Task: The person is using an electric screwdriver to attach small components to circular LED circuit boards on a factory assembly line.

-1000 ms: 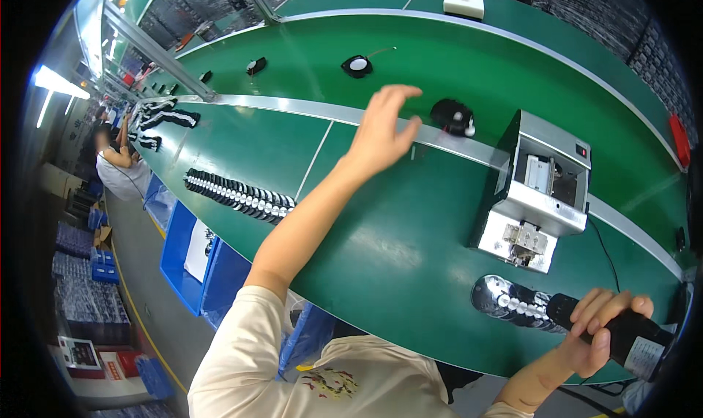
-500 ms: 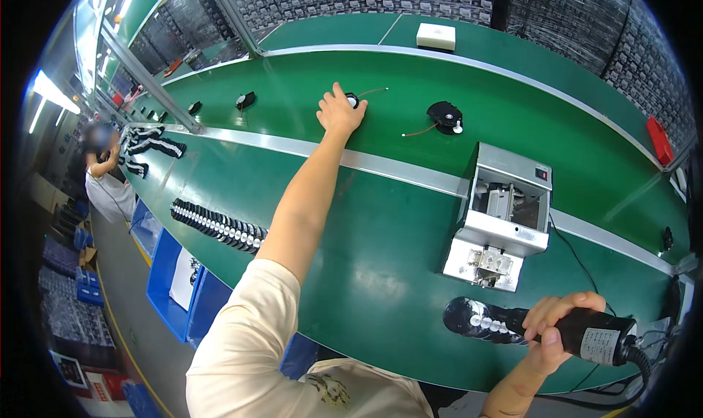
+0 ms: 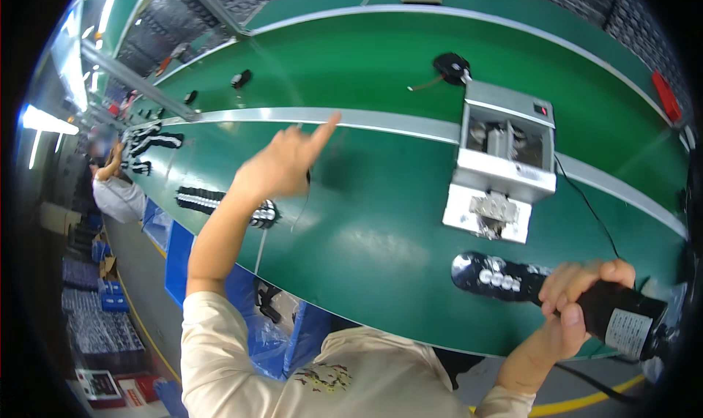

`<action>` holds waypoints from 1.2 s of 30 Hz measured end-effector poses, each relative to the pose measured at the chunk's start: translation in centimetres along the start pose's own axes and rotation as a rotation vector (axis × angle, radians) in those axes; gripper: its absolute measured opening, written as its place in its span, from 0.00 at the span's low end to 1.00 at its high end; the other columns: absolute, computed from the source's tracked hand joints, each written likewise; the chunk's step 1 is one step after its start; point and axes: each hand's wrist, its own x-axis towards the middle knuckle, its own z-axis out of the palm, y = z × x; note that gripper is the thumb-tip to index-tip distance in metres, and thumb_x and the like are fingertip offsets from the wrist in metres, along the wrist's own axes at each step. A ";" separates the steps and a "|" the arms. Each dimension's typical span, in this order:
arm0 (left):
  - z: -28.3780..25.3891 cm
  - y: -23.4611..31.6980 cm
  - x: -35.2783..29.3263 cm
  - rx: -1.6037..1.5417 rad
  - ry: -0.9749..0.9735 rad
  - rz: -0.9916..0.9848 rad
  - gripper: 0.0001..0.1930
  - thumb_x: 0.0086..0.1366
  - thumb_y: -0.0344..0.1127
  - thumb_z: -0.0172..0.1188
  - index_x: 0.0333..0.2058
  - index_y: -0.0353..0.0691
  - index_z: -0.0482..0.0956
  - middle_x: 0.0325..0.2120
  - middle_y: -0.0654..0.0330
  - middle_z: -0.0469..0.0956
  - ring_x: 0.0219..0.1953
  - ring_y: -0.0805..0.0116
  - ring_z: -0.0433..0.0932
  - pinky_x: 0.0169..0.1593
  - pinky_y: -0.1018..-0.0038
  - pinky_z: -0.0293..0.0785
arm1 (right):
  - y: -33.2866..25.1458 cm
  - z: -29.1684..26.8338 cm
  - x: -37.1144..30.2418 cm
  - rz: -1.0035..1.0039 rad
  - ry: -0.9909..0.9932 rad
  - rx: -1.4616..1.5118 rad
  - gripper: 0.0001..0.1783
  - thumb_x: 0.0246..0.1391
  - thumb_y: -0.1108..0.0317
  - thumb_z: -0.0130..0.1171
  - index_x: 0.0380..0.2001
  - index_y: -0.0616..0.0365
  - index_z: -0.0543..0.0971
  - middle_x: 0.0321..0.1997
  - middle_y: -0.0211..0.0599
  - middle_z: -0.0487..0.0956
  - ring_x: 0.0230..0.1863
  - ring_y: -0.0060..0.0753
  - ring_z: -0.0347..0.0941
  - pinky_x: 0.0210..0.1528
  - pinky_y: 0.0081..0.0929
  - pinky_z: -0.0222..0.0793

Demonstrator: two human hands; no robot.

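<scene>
My left hand (image 3: 282,165) is over the bench, its index finger stretched out and the other fingers curled. Under it shows the dark edge of a small black part (image 3: 308,177) with a thin wire hanging down; the hand hides most of it. My right hand (image 3: 564,297) grips a black corded electric screwdriver (image 3: 606,307) with a white label, held sideways at the right. Just left of that hand, a row of black parts with white discs (image 3: 494,276) lies on the bench. A longer row of similar parts (image 3: 201,200) lies beyond my left forearm.
A silver box-shaped machine (image 3: 505,162) stands at the right, trailing a cable. On the green belt (image 3: 351,59) behind the metal rail sit a black part with a wire (image 3: 452,67) and others further left. Blue bins (image 3: 311,326) hang below the bench edge. Another person (image 3: 117,187) works far left.
My left hand has come back from the belt toward me and left, bringing the small black wired part off the belt. The view has shifted; my right hand still holds the screwdriver.
</scene>
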 end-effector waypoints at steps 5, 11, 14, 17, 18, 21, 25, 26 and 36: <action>4.4 6.9 -3.4 -0.350 -0.031 0.588 0.48 0.40 0.25 0.61 0.64 0.35 0.50 0.40 0.49 0.71 0.44 0.49 0.70 0.52 0.59 0.63 | 0.0 2.0 0.6 0.008 0.116 0.012 0.29 0.47 0.74 0.62 0.49 0.59 0.58 0.17 0.31 0.67 0.16 0.28 0.65 0.22 0.28 0.67; 11.0 13.4 -1.8 -0.910 0.333 0.863 0.20 0.43 0.26 0.65 0.39 0.38 0.74 0.42 0.53 0.68 0.49 0.51 0.69 0.49 0.62 0.71 | 0.4 2.7 0.5 0.031 0.148 -0.092 0.31 0.48 0.66 0.61 0.53 0.60 0.59 0.18 0.28 0.66 0.13 0.21 0.62 0.19 0.23 0.63; 11.3 15.8 -0.6 -0.913 0.413 0.916 0.14 0.43 0.26 0.67 0.32 0.38 0.78 0.41 0.55 0.69 0.49 0.51 0.70 0.48 0.62 0.72 | 0.4 2.5 0.6 0.031 0.123 -0.086 0.31 0.48 0.67 0.60 0.53 0.60 0.59 0.18 0.28 0.66 0.13 0.22 0.63 0.19 0.23 0.63; 11.0 16.6 0.2 -0.911 0.421 0.924 0.14 0.44 0.26 0.65 0.33 0.39 0.79 0.41 0.54 0.70 0.49 0.51 0.69 0.48 0.61 0.72 | 0.3 2.2 0.6 0.017 0.103 -0.073 0.30 0.48 0.67 0.60 0.53 0.60 0.60 0.19 0.29 0.66 0.13 0.22 0.63 0.19 0.23 0.63; 11.1 16.8 0.4 -0.890 0.430 0.945 0.14 0.44 0.26 0.65 0.34 0.39 0.80 0.43 0.55 0.70 0.49 0.52 0.69 0.49 0.61 0.72 | 0.3 2.1 0.6 0.009 0.097 -0.065 0.30 0.48 0.67 0.60 0.53 0.60 0.61 0.19 0.29 0.66 0.13 0.22 0.63 0.19 0.22 0.63; 10.9 16.8 0.6 -0.841 0.416 0.967 0.15 0.44 0.27 0.65 0.35 0.41 0.81 0.45 0.55 0.70 0.50 0.52 0.69 0.50 0.61 0.72 | 0.3 2.2 0.5 0.015 0.125 -0.064 0.30 0.48 0.68 0.61 0.53 0.61 0.61 0.19 0.29 0.67 0.13 0.22 0.63 0.19 0.22 0.63; 10.5 16.4 0.9 -0.766 0.369 0.990 0.15 0.45 0.29 0.65 0.36 0.43 0.82 0.45 0.56 0.70 0.52 0.51 0.69 0.51 0.60 0.71 | 0.3 2.0 0.7 0.019 0.124 -0.076 0.30 0.47 0.68 0.60 0.53 0.61 0.61 0.19 0.29 0.67 0.13 0.22 0.62 0.19 0.22 0.63; 10.4 16.5 0.9 -0.771 0.366 0.990 0.15 0.45 0.29 0.65 0.36 0.43 0.82 0.45 0.56 0.70 0.52 0.51 0.69 0.51 0.60 0.71 | 0.3 2.0 0.7 0.019 0.131 -0.077 0.30 0.47 0.68 0.60 0.53 0.61 0.61 0.19 0.29 0.67 0.13 0.22 0.62 0.19 0.23 0.63; 11.9 17.3 0.7 -0.850 0.365 0.917 0.12 0.47 0.31 0.66 0.34 0.44 0.80 0.44 0.55 0.70 0.51 0.51 0.70 0.51 0.58 0.71 | 1.0 2.9 3.1 0.011 0.053 -0.063 0.28 0.52 0.68 0.55 0.56 0.58 0.60 0.22 0.30 0.65 0.16 0.23 0.63 0.23 0.27 0.64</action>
